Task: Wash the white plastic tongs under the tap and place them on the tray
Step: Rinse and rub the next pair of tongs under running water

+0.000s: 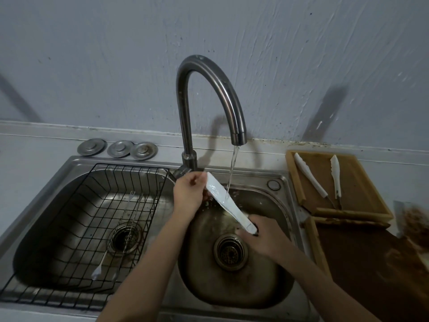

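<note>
Rack (pixel 76 228): a black wire rack sits in the basin left of the tap, with thin metal skewers or forks lying in it.
Plugs (pixel 118 148): three metal sink plugs rest on the ledge left of the tap's base.
Left hand (pixel 189 190): closed around the upper end of the tongs, just left of the stream.
Tap (pixel 209 94): running; a thin stream falls from the spout into the right basin.
Tongs (pixel 226 202): white plastic, held slanting across the right basin (pixel 267 296) below the spout, water striking the middle of the top face and sheeting down it.
Right hand (pixel 260 238): fingers wrapped around the lower end of the tongs, right of the stream and above the drain.
Tray (pixel 299 180): wooden, on the counter right of the tap; two white tong-like pieces (pixel 310 177) already lie on it, apart from each other.
Progress: rinsing appears under way, roughly the middle of the job. Whether the underside is clean cannot be told.
Left to do: finish the rinse, carry the tongs right of the tap and lay them on the tray.
</note>
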Demonstrator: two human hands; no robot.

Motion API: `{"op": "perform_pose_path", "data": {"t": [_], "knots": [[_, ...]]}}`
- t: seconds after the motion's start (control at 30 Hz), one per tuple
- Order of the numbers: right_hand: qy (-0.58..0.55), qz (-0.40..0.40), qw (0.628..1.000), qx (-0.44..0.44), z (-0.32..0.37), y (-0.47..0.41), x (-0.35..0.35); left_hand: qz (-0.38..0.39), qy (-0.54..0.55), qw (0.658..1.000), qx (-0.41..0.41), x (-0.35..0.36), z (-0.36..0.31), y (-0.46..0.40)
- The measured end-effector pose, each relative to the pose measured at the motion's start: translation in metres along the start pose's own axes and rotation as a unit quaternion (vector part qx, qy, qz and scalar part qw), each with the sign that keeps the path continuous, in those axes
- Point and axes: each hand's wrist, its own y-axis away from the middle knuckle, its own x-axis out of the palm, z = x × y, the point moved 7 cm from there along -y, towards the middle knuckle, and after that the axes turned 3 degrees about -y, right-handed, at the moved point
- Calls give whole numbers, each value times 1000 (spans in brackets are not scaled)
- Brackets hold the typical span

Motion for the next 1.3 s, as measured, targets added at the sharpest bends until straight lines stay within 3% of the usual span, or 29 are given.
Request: {"op": "perform_pose_path", "data": {"t": [0.17, 0.23, 0.3, 0.4, 0.5, 0.57, 0.67, 0.83, 1.03, 1.17, 1.23, 1.3], "knots": [[-42, -5, 998, 53, 14, -22, 3, 36, 25, 998, 45, 2, -28, -10], [-31, -24, 999, 26, 30, -35, -3, 47, 18, 997, 65, 5, -34, -9], [-93, -11, 996, -6, 43, -45, -4, 47, -6, 995, 90, 9, -38, -8], [-307, 93, 947, 28, 37, -47, 12, 38, -15, 994, 99, 8, -35, -10], [-377, 202, 904, 21, 26, -38, 26, 38, -21, 995, 88, 7, -29, -11], [-392, 229, 890, 29, 19, -32, 30, 37, -21, 996, 81, 8, -27, -10], [-366, 174, 914, 23, 19, -30, 26, 31, -15, 997, 74, 9, -27, -6], [-222, -13, 974, 35, 31, -34, 2, 58, 6, 996, 63, 12, -28, -2], [-224, 38, 973, -27, 42, -29, -2, 47, 48, 997, 35, 2, -29, -2], [-107, -52, 990, -73, 36, -20, -20, 59, 97, 993, 12, -4, -25, -3], [-57, -96, 992, -65, 26, -16, -28, 74, 124, 989, 8, -5, -24, -1], [-3, -56, 998, 4, 8, -14, -25, 89, 158, 983, 6, -4, -21, 1]]}}
